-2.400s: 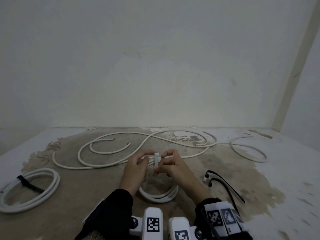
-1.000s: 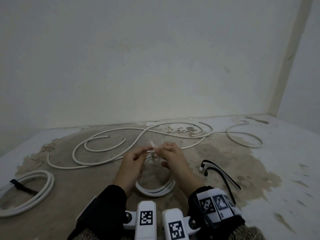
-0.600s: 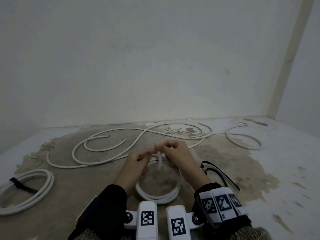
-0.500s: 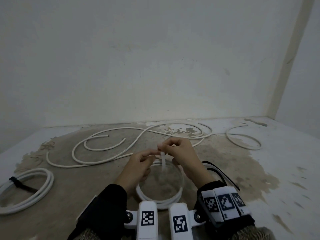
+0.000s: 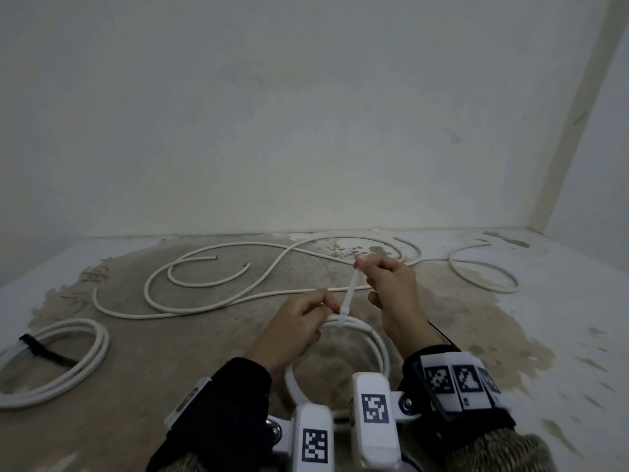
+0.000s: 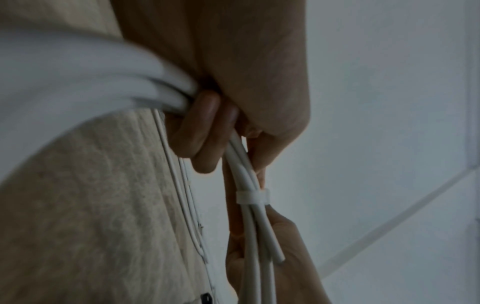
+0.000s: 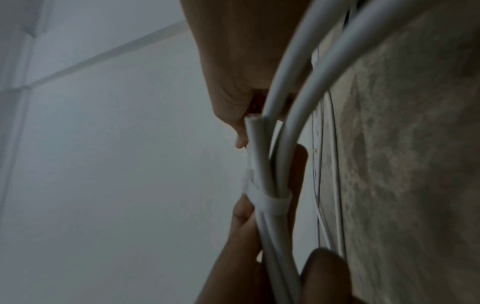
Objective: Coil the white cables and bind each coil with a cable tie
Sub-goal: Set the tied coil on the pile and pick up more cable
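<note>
A small white cable coil [image 5: 376,349] hangs between my hands above the stained floor. My left hand [image 5: 325,306] grips its strands just beside a white cable tie [image 5: 350,291] wrapped round them. My right hand [image 5: 360,262] pinches the tie's tail, which stretches up and to the right from the coil. In the left wrist view the tie band [image 6: 252,197] sits tight round the strands [image 6: 241,164] below my curled fingers [image 6: 205,131]. The right wrist view shows the same band [image 7: 271,203] and a cut cable end [image 7: 253,127] above it.
A coil bound with a black tie [image 5: 41,349] lies at the left [image 5: 78,369]. A long loose white cable [image 5: 238,267] snakes across the floor ahead, and another loop [image 5: 483,281] lies at the right. The wall stands close behind.
My right hand has drawn the tie's tail up and to the right, pulling the loop tight round the coil. My left hand keeps its grip on the strands.
</note>
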